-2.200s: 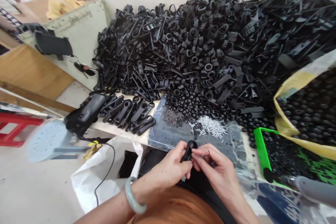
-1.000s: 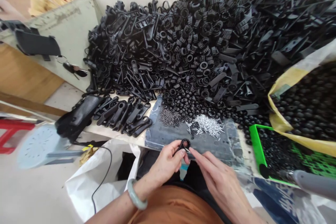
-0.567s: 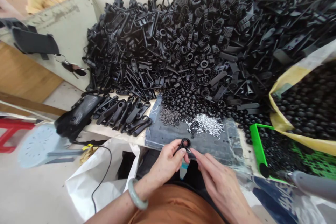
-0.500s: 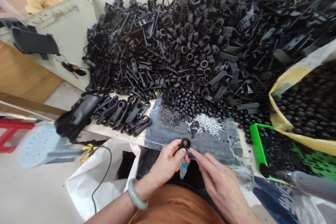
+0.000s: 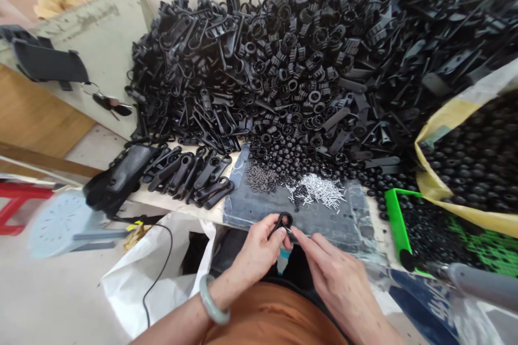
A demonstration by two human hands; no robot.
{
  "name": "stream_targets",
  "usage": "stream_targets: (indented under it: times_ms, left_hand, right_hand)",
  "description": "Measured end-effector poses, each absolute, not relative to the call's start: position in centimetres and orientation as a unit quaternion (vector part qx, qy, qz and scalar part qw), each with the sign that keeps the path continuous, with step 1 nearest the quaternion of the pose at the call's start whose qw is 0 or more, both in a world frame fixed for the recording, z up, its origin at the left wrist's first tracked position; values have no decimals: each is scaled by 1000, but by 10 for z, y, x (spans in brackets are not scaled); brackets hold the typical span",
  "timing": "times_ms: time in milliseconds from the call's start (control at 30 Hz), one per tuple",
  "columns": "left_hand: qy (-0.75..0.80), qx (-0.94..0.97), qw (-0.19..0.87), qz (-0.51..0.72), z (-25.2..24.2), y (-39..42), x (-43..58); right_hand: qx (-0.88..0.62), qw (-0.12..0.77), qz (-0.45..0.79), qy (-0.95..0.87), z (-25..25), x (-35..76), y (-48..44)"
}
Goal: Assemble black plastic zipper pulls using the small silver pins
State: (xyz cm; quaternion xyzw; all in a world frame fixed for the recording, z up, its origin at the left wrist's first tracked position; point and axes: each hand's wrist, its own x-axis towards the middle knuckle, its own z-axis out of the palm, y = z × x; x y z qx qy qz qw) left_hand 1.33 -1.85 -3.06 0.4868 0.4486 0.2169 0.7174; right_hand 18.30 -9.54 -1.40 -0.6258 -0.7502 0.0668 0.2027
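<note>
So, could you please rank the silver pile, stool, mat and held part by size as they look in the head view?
1. Mat
2. Stool
3. Silver pile
4. Held part, judged by what shows; the left hand covers some of it.

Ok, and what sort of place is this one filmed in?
Probably a small factory or assembly workshop: there is a big heap of black parts, a pile of silver pins on a dark mat, and a black ringed piece in the left hand.
</note>
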Motion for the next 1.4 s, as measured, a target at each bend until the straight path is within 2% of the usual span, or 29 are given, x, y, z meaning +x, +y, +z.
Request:
stream_targets:
  times_ms: [433, 600, 767, 933, 1233, 1400]
  left_hand:
    - [482, 468, 698, 248, -32, -20, 17]
    - [489, 494, 679, 238, -33, -18, 15]
    - [480, 500, 679, 241, -35, -18, 14]
    - [461, 508, 689, 234, -37, -18, 12]
    - [433, 450, 742, 244, -35, -19, 11]
    - [425, 435, 757, 239, -32, -18, 9]
  right_hand:
    - [-657, 85, 10, -749, -16, 165, -103]
    - [-667, 47, 42, -742, -3, 161, -94]
    - [-671, 68, 123, -728, 7, 168, -86]
    - [-682, 78, 140, -713, 14, 168, -86]
    - [-660, 200, 242, -682, -2, 173, -87]
    - [-652, 188, 196, -708, -5, 174, -87]
